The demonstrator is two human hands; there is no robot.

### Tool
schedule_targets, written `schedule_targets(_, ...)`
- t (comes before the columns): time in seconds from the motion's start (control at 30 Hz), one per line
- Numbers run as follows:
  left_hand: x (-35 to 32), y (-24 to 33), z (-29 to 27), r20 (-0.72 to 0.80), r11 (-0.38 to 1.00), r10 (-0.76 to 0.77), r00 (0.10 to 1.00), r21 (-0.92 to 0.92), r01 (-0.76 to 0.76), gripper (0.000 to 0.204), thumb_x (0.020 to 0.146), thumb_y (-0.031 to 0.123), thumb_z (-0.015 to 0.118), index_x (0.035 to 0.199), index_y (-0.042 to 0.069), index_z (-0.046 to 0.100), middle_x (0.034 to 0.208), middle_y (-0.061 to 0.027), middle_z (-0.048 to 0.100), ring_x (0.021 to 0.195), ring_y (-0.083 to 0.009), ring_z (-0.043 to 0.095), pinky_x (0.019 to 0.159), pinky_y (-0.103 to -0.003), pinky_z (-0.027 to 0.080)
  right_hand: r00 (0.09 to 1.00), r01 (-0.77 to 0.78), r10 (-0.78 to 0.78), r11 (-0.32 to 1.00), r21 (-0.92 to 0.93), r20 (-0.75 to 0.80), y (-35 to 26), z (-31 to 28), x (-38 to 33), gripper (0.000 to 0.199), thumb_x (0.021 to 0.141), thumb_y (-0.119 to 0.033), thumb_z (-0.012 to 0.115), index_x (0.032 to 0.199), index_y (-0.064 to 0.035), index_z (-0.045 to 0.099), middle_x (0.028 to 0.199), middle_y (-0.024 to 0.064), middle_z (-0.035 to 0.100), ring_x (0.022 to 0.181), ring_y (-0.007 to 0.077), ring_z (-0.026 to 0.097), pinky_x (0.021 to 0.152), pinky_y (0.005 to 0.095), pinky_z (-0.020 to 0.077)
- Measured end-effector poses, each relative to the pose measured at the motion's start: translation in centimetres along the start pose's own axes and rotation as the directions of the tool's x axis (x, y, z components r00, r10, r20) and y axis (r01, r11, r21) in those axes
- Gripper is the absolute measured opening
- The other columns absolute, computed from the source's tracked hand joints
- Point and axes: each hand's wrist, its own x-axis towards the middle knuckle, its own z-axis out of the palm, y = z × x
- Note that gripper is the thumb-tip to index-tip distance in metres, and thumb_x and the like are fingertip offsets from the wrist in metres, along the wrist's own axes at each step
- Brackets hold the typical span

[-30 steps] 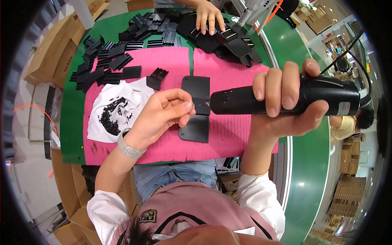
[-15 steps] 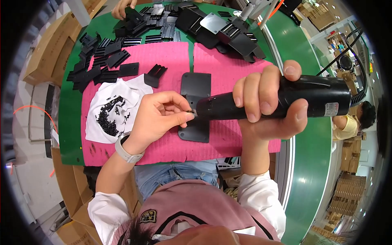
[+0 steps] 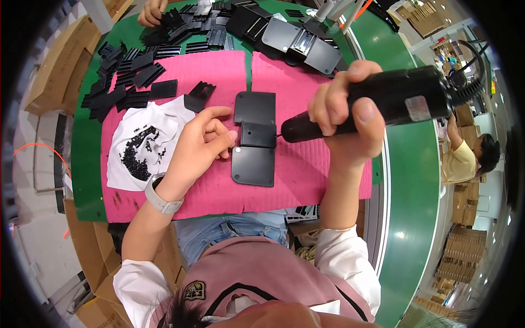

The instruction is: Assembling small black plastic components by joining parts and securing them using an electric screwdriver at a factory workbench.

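Note:
My right hand [image 3: 350, 104] is wrapped round a black corded electric screwdriver [image 3: 396, 98], held over the right part of the pink mat. Its thin bit points left, by the right edge of a black hinged-looking part [image 3: 254, 164]. That part lies on the mat, two flat plates joined by a narrower middle block [image 3: 258, 135] with a small dark hole. My left hand [image 3: 199, 136] is at the part's left edge, index finger and thumb apart, the other fingers curled, nothing visible in it. Left of it, a pile of small black screws [image 3: 136, 156] rests on a white cloth [image 3: 117, 164].
The pink mat [image 3: 311, 186] covers much of the green table [image 3: 87, 180]. Loose black pieces [image 3: 145, 74] lie at the far left, and joined plates [image 3: 322, 56] are stacked at the back right. Another person's hand [image 3: 152, 12] is at the far edge. Cardboard boxes [image 3: 52, 76] stand to the left.
The screwdriver has moved up and its tip has drawn back right from the middle block, uncovering it. My left thumb and index finger, earlier pinched at the tip, have parted and moved left.

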Motion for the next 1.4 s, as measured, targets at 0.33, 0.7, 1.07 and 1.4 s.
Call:
schedule_targets(0.33,1.6,0.4,0.8,0.103,0.987,-0.141,0.985,0.092,0.132,0.039,0.083,0.007,0.062,0.117,-0.004,0.048,0.067,0.0027,0.05,0.056,-0.0051,0.048,0.049,-0.02,0.037,0.992,-0.123,0.118,0.982,-0.141,-0.046,1.1,0.1,-0.4,0.026,0.07,-0.004,0.071,0.09,-0.0003,0.055,0.064,0.0044,0.056,0.047,0.0084,0.05,0.043,0.0217,0.0386)
schedule_targets(0.7,1.6,-0.2,0.9,0.084,0.993,-0.072,0.994,0.098,0.064,0.036,0.082,0.005,0.061,0.115,-0.004,0.049,0.065,0.003,0.048,0.054,-0.005,0.047,0.047,-0.019,0.035,0.984,-0.181,0.18,0.98,-0.083,-0.013,1.4,0.4,0.0,0.025,0.071,-0.005,0.072,0.087,0.0014,0.054,0.063,0.0042,0.054,0.045,0.0083,0.05,0.04,0.0212,0.0363)
schedule_targets(1.07,0.5,-0.8,0.9,-0.043,0.999,-0.02,0.999,0.031,0.021,0.04,0.08,0.003,0.064,0.117,-0.005,0.048,0.066,-0.0008,0.054,0.053,-0.0064,0.052,0.048,-0.02,0.041,0.993,-0.113,0.116,0.964,-0.241,-0.001,0.7,1.3,-1.3,0.031,0.075,-0.012,0.067,0.096,-0.0034,0.046,0.057,0.0028,0.046,0.041,0.0117,0.041,0.041,0.0258,0.0352)
schedule_targets(1.4,-1.2,0.8,1.2,-0.014,0.977,0.132,0.991,-0.166,-0.132,0.013,0.084,0.001,0.064,0.095,-0.005,0.06,0.083,-0.0079,0.064,0.074,-0.0121,0.064,0.065,-0.023,0.052,0.992,0.085,-0.095,0.991,0.105,0.088,-0.2,1.3,-0.7,0.032,0.086,-0.033,0.056,0.107,-0.0093,0.048,0.061,-0.0011,0.045,0.046,0.0104,0.044,0.055,0.0301,0.0423)
